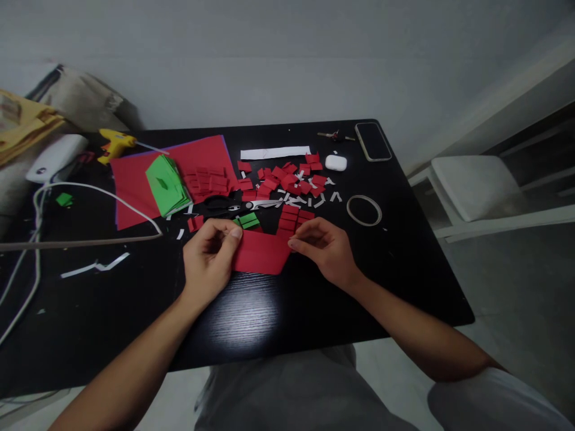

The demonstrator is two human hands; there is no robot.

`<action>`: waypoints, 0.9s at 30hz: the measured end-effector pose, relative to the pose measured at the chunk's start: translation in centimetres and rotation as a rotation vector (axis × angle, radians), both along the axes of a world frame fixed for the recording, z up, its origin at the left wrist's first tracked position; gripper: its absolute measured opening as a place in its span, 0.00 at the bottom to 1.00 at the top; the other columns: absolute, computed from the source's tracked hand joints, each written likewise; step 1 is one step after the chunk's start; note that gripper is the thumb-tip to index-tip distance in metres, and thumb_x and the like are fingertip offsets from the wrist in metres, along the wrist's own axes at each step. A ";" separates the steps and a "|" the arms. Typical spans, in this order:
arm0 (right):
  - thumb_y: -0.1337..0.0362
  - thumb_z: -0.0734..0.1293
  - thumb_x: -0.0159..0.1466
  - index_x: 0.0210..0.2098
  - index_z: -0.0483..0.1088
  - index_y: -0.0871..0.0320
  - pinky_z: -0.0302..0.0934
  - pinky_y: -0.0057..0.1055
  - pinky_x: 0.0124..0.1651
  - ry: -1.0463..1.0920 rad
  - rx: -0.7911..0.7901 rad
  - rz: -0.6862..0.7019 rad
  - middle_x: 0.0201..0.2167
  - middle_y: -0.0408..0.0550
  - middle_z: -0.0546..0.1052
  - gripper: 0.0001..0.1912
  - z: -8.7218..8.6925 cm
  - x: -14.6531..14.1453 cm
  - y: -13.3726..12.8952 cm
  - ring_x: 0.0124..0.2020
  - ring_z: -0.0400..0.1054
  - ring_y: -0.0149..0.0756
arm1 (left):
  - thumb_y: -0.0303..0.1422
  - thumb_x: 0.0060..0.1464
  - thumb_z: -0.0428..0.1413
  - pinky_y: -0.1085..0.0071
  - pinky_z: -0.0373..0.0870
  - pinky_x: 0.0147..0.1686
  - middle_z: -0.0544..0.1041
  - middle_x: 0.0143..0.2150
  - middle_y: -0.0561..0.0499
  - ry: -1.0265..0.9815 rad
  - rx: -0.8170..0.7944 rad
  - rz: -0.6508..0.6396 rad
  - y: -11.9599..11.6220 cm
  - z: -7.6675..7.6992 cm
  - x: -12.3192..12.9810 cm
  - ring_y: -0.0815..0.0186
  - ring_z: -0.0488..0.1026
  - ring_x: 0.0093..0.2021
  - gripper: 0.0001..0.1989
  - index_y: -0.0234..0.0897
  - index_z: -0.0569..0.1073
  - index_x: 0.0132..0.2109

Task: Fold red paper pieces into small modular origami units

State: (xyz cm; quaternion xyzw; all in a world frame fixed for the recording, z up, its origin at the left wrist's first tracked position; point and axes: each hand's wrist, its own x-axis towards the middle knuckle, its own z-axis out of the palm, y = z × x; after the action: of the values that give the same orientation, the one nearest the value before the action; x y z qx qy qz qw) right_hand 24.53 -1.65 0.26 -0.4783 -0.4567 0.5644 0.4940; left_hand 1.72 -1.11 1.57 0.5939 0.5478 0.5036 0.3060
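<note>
Between my two hands a piece of red paper [260, 254] is held up above the front of the table. My left hand [211, 251] pinches its left edge between thumb and fingers. At its upper right corner, the thumb and fingertips of my right hand [326, 248] are pressed together on the edge. Just beyond the paper lie a green folded paper piece [248, 221], a group of red folded paper pieces [290, 218] and black-handled scissors [242, 205]. More small red folded pieces [283, 176] are scattered behind, among white paper scraps [318, 200].
On the left are a red sheet [135, 185], a green paper stack [166, 185], a yellow glue gun [115, 145] and a white cable [94, 187]. A tape ring [363, 211], a white case [336, 163], keys [335, 136] and a phone [373, 142] lie right. A white chair [476, 188] stands beside the table.
</note>
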 end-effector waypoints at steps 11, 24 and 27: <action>0.61 0.81 0.54 0.36 0.77 0.54 0.74 0.33 0.48 0.113 -0.099 0.100 0.35 0.42 0.81 0.14 -0.2 0.0 0.1 0.38 0.77 0.33 | 0.38 0.61 0.61 0.73 0.66 0.31 0.76 0.30 0.54 -0.014 0.010 -0.003 -0.1 0.0 0.3 0.69 0.70 0.29 0.08 0.38 0.77 0.36; 0.58 0.81 0.55 0.32 0.81 0.55 0.71 0.33 0.44 0.071 -0.128 0.060 0.30 0.42 0.81 0.10 -0.1 0.0 0.2 0.33 0.75 0.33 | 0.32 0.61 0.61 0.76 0.66 0.30 0.77 0.30 0.55 -0.002 0.084 -0.018 -0.1 0.0 0.2 0.71 0.71 0.29 0.04 0.37 0.77 0.37; 0.58 0.80 0.55 0.32 0.81 0.54 0.69 0.32 0.42 0.106 -0.137 0.036 0.30 0.42 0.81 0.09 -0.4 0.0 0.2 0.33 0.74 0.32 | 0.31 0.62 0.61 0.77 0.67 0.31 0.76 0.30 0.55 -0.010 0.086 -0.048 -0.1 -0.2 0.2 0.72 0.71 0.29 0.04 0.37 0.77 0.38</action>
State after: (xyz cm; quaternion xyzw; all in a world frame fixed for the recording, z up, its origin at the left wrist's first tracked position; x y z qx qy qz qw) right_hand 24.57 -1.50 -0.13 -0.4722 -0.3988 0.6276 0.4734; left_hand 1.89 -1.19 1.41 0.6171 0.5096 0.5221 0.2948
